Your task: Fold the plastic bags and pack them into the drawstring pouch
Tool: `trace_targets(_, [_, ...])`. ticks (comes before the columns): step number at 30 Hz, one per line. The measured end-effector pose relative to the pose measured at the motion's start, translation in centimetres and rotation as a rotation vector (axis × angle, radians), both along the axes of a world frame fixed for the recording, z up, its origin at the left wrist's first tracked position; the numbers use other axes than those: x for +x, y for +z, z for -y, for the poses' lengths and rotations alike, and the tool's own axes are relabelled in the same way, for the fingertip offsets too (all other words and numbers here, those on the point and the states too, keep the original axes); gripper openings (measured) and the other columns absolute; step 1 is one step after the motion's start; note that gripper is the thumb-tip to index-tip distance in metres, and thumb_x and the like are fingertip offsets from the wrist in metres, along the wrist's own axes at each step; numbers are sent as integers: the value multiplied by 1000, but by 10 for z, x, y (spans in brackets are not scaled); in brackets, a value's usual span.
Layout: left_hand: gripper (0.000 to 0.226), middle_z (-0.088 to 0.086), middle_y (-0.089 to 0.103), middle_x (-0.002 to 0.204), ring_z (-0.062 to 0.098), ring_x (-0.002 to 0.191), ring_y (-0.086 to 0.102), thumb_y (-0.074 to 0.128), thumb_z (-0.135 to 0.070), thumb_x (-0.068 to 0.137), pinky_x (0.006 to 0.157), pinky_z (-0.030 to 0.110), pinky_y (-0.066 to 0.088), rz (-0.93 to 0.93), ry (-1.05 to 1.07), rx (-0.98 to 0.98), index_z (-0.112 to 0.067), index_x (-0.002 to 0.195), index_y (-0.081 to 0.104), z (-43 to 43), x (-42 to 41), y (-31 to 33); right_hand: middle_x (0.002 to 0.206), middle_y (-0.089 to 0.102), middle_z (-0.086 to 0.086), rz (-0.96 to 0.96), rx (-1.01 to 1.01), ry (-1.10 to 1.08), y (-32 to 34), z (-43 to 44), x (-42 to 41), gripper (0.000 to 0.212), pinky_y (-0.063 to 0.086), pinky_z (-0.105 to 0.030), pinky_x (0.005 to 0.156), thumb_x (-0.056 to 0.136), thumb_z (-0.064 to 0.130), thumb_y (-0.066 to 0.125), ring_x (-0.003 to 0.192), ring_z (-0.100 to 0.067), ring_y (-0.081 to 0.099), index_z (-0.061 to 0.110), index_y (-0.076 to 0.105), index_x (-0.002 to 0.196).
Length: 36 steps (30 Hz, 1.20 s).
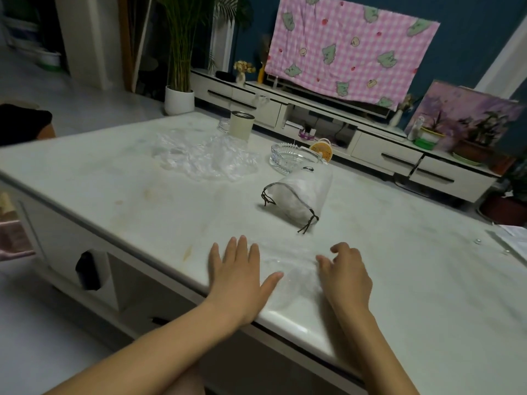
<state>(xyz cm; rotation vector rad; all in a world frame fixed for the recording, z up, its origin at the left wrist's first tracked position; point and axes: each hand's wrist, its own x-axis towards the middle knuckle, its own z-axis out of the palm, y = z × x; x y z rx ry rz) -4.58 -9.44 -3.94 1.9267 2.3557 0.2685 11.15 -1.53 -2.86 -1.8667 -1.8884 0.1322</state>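
Counter (119, 178): pale marble top; you stand at its near corner.
Left hand (239, 277): it lies flat on the counter by the near edge, palm down.
Left fingers (241, 248): straight and spread, pointing away from you; the thumb reaches to the right and touches the clear film.
Right hand (346, 276): raised a little at the wrist, a bit blurred.
Right fingers (325, 262): bent, with the tips down on the film; whether they pinch it or only press it, you cannot tell.
Plastic bag (293, 273): clear, lying flat on the counter between your two hands, at the near corner. Its edges are too faint to say which way its long axis runs.
Drawstring pouch (302, 192): it lies on its side near the middle of the counter, beyond your hands and apart from them. Its long axis runs away from you and slightly to the right. The mouth, with the dark cord and two knotted ends, faces you; the closed end points at the glass ashtray (291, 156).
Pile of plastic bags (202, 158): crumpled, clear, at the far left part of the counter, well apart from the pouch.
Tin cup (241, 125): upright just behind the pile.
Small orange fan (322, 149): just behind the ashtray.
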Motion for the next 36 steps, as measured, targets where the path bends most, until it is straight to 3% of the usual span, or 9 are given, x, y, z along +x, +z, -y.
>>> trace_targets(2, [48,20,52,133,30,124,50,31,-36,95,106,43,26,-15,-67,322,-6,119,60,-4,-2,1,110,58,-12,-136,215,75,6,3,0,23,43,-38,83,92,17,55,103,-30,54,8,58,113])
trace_targets(4, [32,14,63,117,30,111,61,41,-16,87,99,38,41,37,-184,513,-7,103,67,-11,-6,-1,106,61,-10,-276,312,262,13,9,-11,19,45,-37,85,90,7,54,99,-28,57,7,62,108])
trace_targets(9, [51,-2,2,159,11,145,-7,16,-34,103,116,26,-8,104,-275,158,-16,151,10,-18,-4,-6,152,32,-4,150,-61,668,-6,13,-25,43,11,-23,112,102,27,32,141,-18,24,16,36,144])
trace_targets(13, [76,1,-7,159,13,145,-13,16,-63,93,117,33,-11,56,-297,2,-17,151,0,-20,-7,-16,158,-10,9,365,-251,687,-17,7,-8,64,-14,-27,113,92,59,9,144,-8,-14,33,2,150])
trace_targets(21, [116,2,-21,156,16,143,-22,1,-91,57,116,38,-14,17,-313,-35,-22,150,-7,-16,-8,-16,147,-22,20,384,-290,630,-19,4,20,80,-19,-27,111,78,74,-7,139,-1,-22,35,-9,147])
trace_targets(23, [108,6,-15,156,19,145,-14,-6,-85,62,117,38,-9,8,-351,91,-23,151,3,-14,-10,-16,147,-16,24,239,-288,633,-15,8,23,70,-14,-25,112,87,68,6,141,0,-15,36,0,149])
trace_targets(27, [65,2,65,111,21,104,59,16,-60,95,90,28,33,44,-517,479,-20,107,65,-10,-25,-16,133,20,48,-220,-338,636,1,24,41,40,24,-8,101,84,58,55,128,16,25,55,40,121])
trace_targets(30, [63,-6,65,97,15,87,62,18,-64,94,75,21,38,173,-580,436,-21,99,64,-4,-38,-18,135,22,42,-16,-453,734,-1,30,49,40,26,-16,105,80,53,61,125,14,25,54,42,115])
trace_targets(36, [101,-15,51,123,6,115,45,32,-92,53,89,14,27,220,-477,257,-29,130,46,-3,-36,-6,102,63,18,-150,-55,632,-10,20,36,14,43,-14,82,96,28,50,94,6,55,37,57,88])
